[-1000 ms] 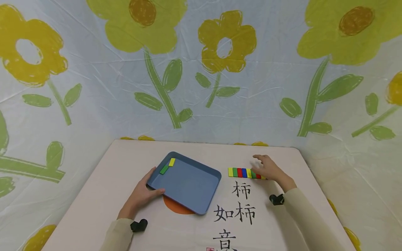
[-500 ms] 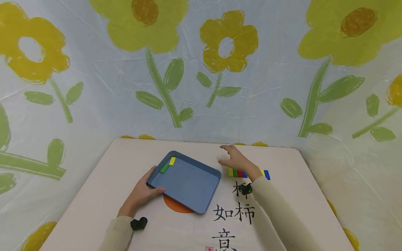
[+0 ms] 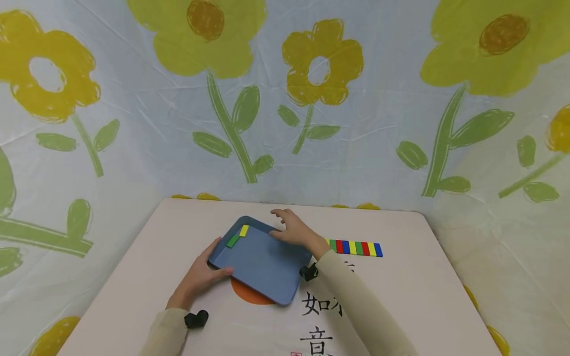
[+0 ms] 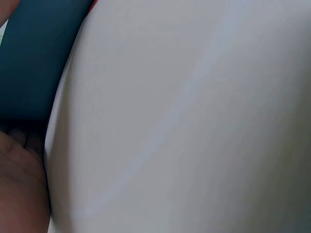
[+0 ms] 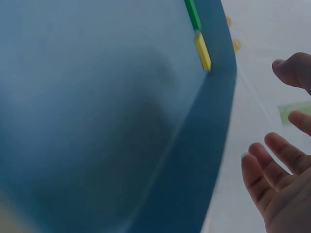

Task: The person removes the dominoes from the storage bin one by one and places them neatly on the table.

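Observation:
A blue rectangular tray (image 3: 267, 262) lies turned at an angle on the table. My left hand (image 3: 200, 272) grips its left corner, thumb over the near rim; in the left wrist view the curled fingers (image 4: 19, 138) partly vanish under the tray's side. Inside the tray, along its left wall, a yellow block (image 3: 244, 231) and a green block (image 3: 232, 241) lie end to end. Above the tray's far right rim hovers my right hand (image 3: 296, 231), fingers spread and holding nothing, as the right wrist view confirms.
Right of the tray, a row of flat blocks (image 3: 358, 248) in yellow, green, red and blue lies side by side, its left end partly behind my right arm. The pale tablecloth (image 3: 401, 296) bears black characters and an orange print. A flowered curtain (image 3: 378, 148) stands behind the table.
My right hand has swept left from above the row of blocks to above the tray, uncovering most of the row. The left hand, the tray and its two blocks have stayed in place.

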`<state>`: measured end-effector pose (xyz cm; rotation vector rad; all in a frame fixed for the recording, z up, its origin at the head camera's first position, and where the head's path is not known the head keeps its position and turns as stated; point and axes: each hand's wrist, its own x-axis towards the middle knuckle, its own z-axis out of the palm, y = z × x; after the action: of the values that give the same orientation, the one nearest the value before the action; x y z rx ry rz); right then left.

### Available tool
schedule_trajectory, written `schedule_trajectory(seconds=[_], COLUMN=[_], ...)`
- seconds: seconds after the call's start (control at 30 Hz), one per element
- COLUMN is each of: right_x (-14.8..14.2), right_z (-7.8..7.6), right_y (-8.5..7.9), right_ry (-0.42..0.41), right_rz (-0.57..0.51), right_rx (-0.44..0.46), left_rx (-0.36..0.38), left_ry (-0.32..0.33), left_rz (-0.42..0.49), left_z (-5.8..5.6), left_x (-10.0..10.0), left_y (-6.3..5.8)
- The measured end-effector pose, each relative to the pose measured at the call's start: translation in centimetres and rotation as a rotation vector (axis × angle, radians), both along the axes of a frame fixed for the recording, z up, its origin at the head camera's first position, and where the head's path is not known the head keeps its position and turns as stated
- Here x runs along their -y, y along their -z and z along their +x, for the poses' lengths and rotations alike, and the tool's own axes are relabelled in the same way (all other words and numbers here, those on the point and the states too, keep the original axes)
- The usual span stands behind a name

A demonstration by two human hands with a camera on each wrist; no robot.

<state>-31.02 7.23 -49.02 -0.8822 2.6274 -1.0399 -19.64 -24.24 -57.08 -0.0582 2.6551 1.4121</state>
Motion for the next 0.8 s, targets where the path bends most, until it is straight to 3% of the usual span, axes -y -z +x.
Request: schedule_trajectory(seconds=[0.33,0.57,0.8], right_x=[5.0,6.8,8.1], right_z=[0.9,1.2,1.0], right_y=[1.7,3.6,4.4], right_ry=[-0.097,-0.119,-0.114], right_rz=[-0.017,0.066,0.106], right_rx=[0.045,0.060,0.096], left_rx=[-0.022,-0.024,-0.041], left_ry=[0.001,0.014,0.010], left_rz=[0.017,0.010,0.019], left_z=[0.0,0.0,0.2], left_x=[0.1,-0.4,-0.1], left_y=[0.2,0.0,0.0])
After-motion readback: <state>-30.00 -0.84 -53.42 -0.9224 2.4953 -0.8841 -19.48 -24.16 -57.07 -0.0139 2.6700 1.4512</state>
